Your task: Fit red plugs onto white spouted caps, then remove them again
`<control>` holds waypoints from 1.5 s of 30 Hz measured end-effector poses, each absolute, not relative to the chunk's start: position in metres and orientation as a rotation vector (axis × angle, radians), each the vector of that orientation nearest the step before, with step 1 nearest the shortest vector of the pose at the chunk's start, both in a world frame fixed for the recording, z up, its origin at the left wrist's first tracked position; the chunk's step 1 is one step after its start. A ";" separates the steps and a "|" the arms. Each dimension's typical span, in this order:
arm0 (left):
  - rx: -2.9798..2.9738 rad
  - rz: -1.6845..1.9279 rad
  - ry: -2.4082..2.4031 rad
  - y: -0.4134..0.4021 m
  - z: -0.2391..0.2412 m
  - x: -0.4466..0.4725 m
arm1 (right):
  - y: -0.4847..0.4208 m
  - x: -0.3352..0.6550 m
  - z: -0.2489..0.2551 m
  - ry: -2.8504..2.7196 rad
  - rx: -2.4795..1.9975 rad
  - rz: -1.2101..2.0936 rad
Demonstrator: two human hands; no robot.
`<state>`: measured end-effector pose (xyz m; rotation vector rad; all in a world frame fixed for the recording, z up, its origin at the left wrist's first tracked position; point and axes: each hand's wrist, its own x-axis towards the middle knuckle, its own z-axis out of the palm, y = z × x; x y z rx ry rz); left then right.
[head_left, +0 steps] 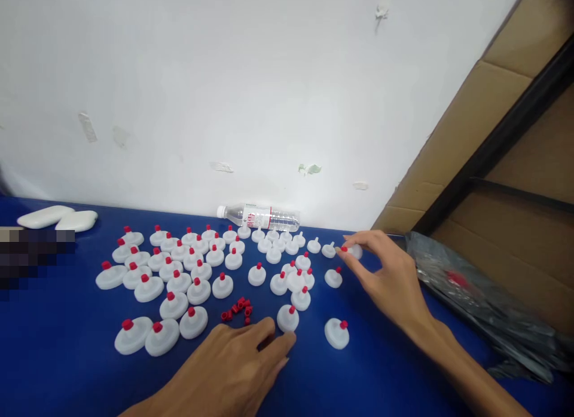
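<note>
Near the back right, my right hand (392,279) pinches a white disc-shaped part (355,251) with a red cap (344,248) at its tip, between thumb and forefinger. My left hand (237,363) is low over the blue table with its fingers curled; their undersides are hidden, and so is anything they hold. Several loose red caps (241,303) lie just beyond its knuckles. A capped white disc (287,319) sits beside its fingers. To the left stand many white discs (149,288) with red caps on their stems. Several uncapped white discs (273,254) stand farther back.
A clear plastic bottle (264,217) lies against the white wall (278,94). Two white rounded objects (76,220) rest at the left back. On the right are a grey plastic bag (470,297) and a cardboard box (448,142). The blue table (67,357) extends underneath.
</note>
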<state>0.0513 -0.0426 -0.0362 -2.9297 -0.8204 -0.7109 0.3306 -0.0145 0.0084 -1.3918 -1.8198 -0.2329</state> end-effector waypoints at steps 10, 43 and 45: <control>-2.933 -0.654 -0.781 -0.041 -0.037 0.051 | 0.004 0.356 -0.007 -1.917 -1.871 -0.011; -2.760 -1.251 -0.778 -0.036 -0.020 0.045 | -0.049 0.298 0.000 -2.199 -0.798 -0.117; -2.711 -1.265 -0.781 -0.035 -0.022 0.045 | -0.052 0.297 -0.003 -2.246 -0.765 -0.049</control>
